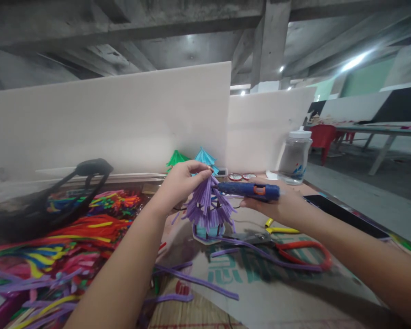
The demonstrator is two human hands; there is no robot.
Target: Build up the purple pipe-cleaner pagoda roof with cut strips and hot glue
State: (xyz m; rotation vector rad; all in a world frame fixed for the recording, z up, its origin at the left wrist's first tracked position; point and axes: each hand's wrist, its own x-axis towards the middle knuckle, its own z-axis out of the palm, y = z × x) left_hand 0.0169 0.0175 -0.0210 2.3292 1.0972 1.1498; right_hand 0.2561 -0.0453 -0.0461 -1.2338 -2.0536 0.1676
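Note:
In the middle of the table stands a small two-tiered purple pavilion [205, 212], its roofs made of pipe cleaners, on a light blue base. My left hand [176, 185] pinches the tip of its upper roof between thumb and fingers. From the right, my right hand [284, 201] grips a blue hot glue gun [248, 189], whose nozzle points left against the upper roof. The trigger fingers are partly hidden. Below my right hand lie scissors [306, 253] with red and yellow handles, a purple pipe cleaner [277, 260] across them. Cut purple strips [208, 285] lie nearer me.
Bundles of coloured pipe cleaners [85, 230] cover the left side beside a black bag [17, 214]. Behind stand green [176, 157] and blue [205, 157] pointed roofs and a white board [123, 123]. At right are a clear bottle [292, 157] and a dark phone-like slab [342, 214].

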